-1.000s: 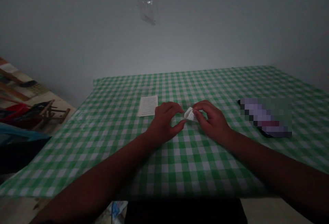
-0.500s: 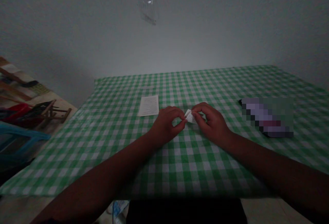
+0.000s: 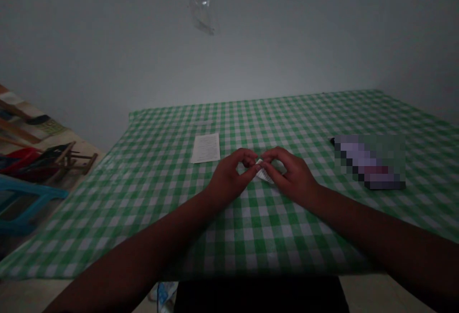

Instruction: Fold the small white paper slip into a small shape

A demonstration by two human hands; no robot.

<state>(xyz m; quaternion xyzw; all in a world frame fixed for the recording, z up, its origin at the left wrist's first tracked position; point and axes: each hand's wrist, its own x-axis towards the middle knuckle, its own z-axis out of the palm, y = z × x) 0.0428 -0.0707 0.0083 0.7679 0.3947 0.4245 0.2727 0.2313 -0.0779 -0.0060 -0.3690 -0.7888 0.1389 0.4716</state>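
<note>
Over green gingham cloth [image 3: 308, 241], hands [image 3: 229, 176], pinching folded paper [image 3: 263, 173]

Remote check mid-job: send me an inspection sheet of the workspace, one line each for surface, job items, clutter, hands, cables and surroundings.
Surface: green-and-white gingham tablecloth covering the table.
Job items: small folded white paper, held off-centre between both hands.
Clutter: flat printed paper sheet left of the hands; pixelated dark object to the right, identity cannot be told.
Hands: left hand and right hand both pinch the folded white paper at its edges.
Cables: nothing seen.
Surroundings: clear plastic bag hanging ahead; wooden rack, red item and blue plastic frame at left.
</note>
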